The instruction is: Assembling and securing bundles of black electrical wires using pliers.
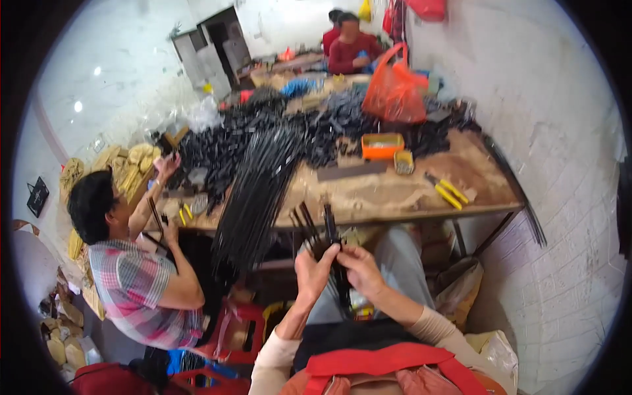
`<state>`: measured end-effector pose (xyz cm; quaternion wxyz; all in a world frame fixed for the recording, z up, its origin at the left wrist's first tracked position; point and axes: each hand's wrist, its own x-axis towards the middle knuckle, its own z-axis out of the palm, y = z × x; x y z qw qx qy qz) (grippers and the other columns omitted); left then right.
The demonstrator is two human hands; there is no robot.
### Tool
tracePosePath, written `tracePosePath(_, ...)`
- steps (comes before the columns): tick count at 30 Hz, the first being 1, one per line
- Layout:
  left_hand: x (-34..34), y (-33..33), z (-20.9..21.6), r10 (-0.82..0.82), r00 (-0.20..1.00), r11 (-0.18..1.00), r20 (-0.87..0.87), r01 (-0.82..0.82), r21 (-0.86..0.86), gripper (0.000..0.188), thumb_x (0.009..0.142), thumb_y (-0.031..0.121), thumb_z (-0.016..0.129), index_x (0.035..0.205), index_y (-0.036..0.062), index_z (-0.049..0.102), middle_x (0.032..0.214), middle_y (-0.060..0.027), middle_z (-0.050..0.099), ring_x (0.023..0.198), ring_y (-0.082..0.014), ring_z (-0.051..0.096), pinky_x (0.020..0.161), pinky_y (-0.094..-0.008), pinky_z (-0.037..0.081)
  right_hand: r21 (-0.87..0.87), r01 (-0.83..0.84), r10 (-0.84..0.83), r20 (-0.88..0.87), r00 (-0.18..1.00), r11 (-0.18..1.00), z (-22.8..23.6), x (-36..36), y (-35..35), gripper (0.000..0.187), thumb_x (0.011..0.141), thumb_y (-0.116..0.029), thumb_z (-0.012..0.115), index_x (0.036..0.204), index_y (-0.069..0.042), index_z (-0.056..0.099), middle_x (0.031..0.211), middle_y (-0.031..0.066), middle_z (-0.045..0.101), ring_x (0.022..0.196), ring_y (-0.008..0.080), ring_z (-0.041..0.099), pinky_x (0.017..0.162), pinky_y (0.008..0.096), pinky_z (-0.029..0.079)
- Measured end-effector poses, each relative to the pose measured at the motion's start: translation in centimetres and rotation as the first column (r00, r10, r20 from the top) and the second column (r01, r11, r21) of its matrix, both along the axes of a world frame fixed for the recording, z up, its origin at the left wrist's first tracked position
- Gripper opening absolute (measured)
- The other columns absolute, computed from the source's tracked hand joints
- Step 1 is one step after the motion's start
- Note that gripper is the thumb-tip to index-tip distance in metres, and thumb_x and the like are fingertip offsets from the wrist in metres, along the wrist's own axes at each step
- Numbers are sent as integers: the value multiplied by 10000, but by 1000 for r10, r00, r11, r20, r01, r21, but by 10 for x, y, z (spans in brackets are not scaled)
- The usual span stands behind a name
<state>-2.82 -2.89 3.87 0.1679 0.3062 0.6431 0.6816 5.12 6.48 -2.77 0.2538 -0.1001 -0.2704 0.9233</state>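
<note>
Over my lap, just off the table's near edge, my left hand is closed round several thin black strips whose ends fan out above the fingers. Close beside it, my right hand pinches a thicker black strip-like piece near the left thumb. That piece stands roughly upright, and dark lengths hang below the hands. Its exact kind is too small to tell. Left of my hands, a large bundle of long black strips lies across the table and droops over its front edge.
The wooden table bears yellow-handled pliers, an orange box, a small tin, heaped black pieces and a red plastic bag. A co-worker sits at left, handling strips. Others sit at the back. A white wall stands at right.
</note>
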Motion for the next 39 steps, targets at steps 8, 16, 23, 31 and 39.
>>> tracePosePath(8,3,18,13,-64,984,994,167,47,100,117,825,34,710,929,3,668,840,19,653,758,-51,553,681,-229,470,159,122,-141,110,984,980,38,14,1,125,843,4,656,948,-52,615,905,6,625,862,87,574,799,227,442)
tracePosePath(16,-2,22,1,-63,987,997,146,57,43,129,857,64,690,965,-6,674,868,-17,682,780,-70,599,719,-229,493,0,-2,2,32,999,1000,13,6,23,204,826,24,679,995,-78,627,1012,1,638,981,108,575,922,255,423)
tracePosePath(23,-11,30,4,-120,987,992,110,123,-24,176,894,70,628,1026,-39,669,952,-108,701,880,-148,652,831,-280,509,-155,-85,79,-44,996,984,0,-7,33,192,813,50,680,962,-56,621,1051,28,637,957,107,599,900,255,463)
tracePosePath(31,-1,51,14,46,990,996,131,-35,-82,127,797,38,738,887,-4,658,811,-24,676,722,-69,598,659,-220,487,90,80,-79,-17,997,993,22,2,25,110,871,10,631,957,-40,584,987,33,625,919,89,580,861,250,457)
tracePosePath(39,-5,53,13,-63,980,996,187,74,-56,144,807,24,724,943,-15,698,883,-78,710,803,-106,643,757,-242,513,65,74,-72,-29,997,995,19,5,35,10,906,-67,616,906,-77,616,971,-30,601,975,68,517,920,255,371)
